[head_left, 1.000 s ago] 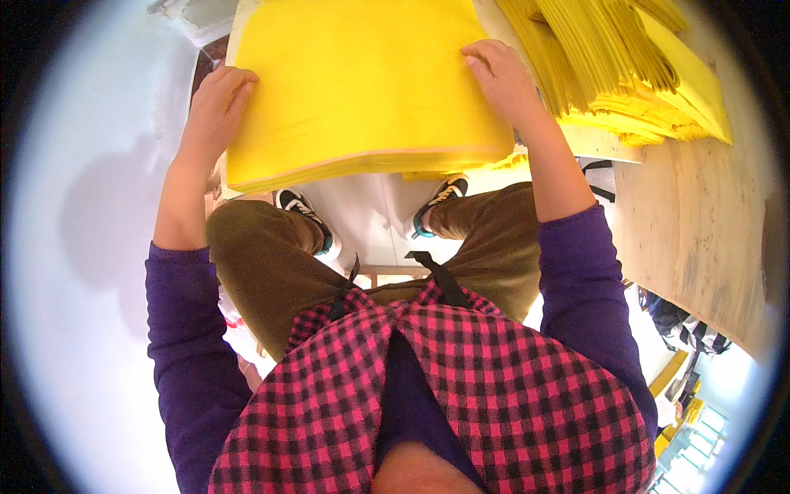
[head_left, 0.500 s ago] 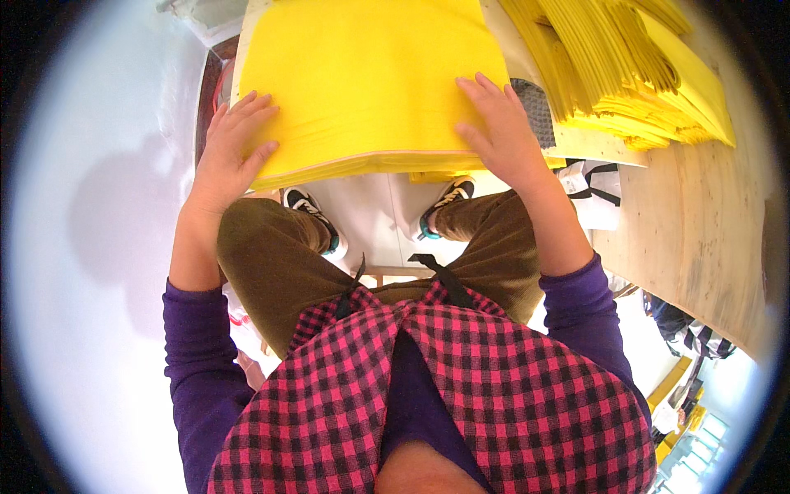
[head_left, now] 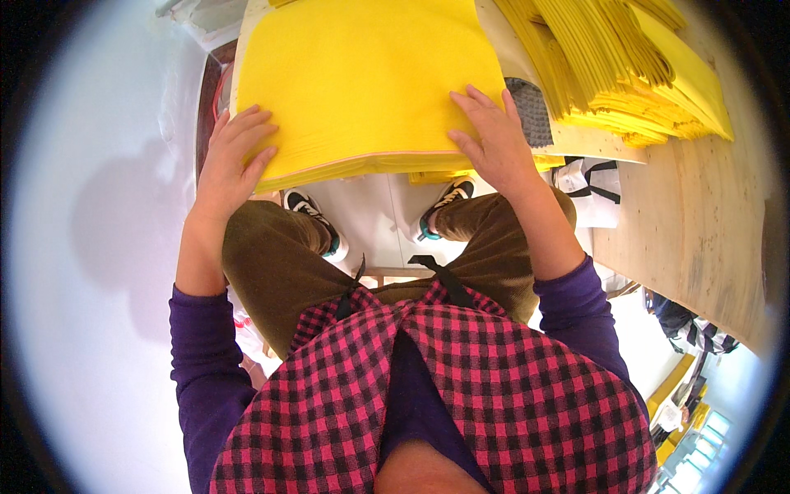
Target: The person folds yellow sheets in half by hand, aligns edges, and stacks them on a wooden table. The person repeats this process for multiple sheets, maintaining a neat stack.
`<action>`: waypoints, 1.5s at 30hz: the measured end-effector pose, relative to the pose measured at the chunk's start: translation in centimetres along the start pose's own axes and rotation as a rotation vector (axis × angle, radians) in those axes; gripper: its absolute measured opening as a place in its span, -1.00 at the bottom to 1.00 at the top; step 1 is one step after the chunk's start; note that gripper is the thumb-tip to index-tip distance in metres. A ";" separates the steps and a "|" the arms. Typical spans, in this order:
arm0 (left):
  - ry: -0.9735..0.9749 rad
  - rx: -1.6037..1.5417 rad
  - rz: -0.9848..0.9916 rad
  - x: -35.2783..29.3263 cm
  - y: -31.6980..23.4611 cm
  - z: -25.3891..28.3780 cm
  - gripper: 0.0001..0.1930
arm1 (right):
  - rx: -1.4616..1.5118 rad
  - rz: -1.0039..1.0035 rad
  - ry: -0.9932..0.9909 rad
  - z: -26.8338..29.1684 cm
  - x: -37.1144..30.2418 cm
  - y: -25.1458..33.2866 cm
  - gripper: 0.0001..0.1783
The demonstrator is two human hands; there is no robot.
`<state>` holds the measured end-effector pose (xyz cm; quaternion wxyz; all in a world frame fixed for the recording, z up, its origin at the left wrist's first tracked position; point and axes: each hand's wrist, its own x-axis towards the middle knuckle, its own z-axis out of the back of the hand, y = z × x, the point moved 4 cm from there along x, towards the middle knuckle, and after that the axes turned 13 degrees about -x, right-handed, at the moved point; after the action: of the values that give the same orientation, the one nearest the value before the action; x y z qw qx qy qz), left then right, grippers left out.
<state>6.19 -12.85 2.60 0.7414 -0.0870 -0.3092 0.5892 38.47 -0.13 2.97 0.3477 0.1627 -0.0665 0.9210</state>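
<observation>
In front of me a flat stack of yellow cloth (head_left: 362,90) lies on the wooden table, its layered near edge hanging toward my knees. At the stack's near left corner rests my left hand (head_left: 234,156), fingers spread across the edge. My right hand (head_left: 494,140) lies on the right side near the front corner, fingers apart and thumb out over the cloth. Neither hand grips anything. Just right of the right hand is a dark grey textured pad (head_left: 529,111), partly covered by the cloth.
More folded yellow cloth (head_left: 609,66) is heaped at the far right on the wooden tabletop (head_left: 683,222). Below that table's edge sits a white bag with black straps (head_left: 594,191). A white wall (head_left: 90,247) stands close on my left.
Both hands have slid slightly nearer to me along the stack's sides. The yellow cloth has shifted a little to the left at its right edge.
</observation>
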 end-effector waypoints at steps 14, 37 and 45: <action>-0.043 -0.034 0.012 -0.2 0.0 -0.4 -0.74 | 0.406 -0.452 -0.218 1.3 -3.1 -5.8 -0.58; -0.070 -0.128 0.015 -0.3 -0.1 -0.4 -0.73 | 0.793 -0.838 -0.154 -2.8 -0.6 -8.1 -0.81; -0.073 -0.131 0.005 -0.3 0.0 -0.4 -0.75 | 0.874 -0.872 -0.148 -3.2 -0.4 -8.4 -0.82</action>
<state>6.38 -13.05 2.22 0.7208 -0.1145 -0.3739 0.5723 43.54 6.64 -0.10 0.5877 0.3658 0.3655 0.6223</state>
